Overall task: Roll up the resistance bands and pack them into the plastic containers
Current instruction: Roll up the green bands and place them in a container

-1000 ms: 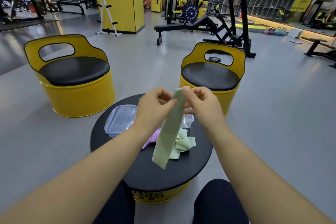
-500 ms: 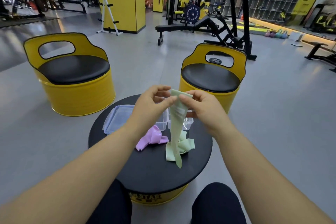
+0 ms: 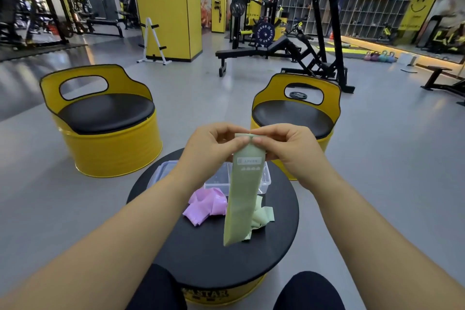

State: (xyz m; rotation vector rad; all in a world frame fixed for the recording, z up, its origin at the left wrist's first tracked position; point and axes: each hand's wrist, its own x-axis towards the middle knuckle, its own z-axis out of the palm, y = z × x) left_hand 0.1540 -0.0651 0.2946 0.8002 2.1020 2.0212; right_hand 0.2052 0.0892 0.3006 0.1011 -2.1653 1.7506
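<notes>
Green band [image 3: 242, 194] hangs flat above the table [image 3: 201, 259], its top edge pinched btwn my left hand [image 3: 214, 148] & right hand [image 3: 286, 148], I reckon so the first tight turn can start there. Pink band [image 3: 206, 205] & another green one [image 3: 263, 216] lie crumpled below, just in front of the clear containers [image 3: 267, 180], handy for packing.

Bare forearms [image 3: 105, 254], black trousers [image 3: 310, 292] — knees only
</notes>
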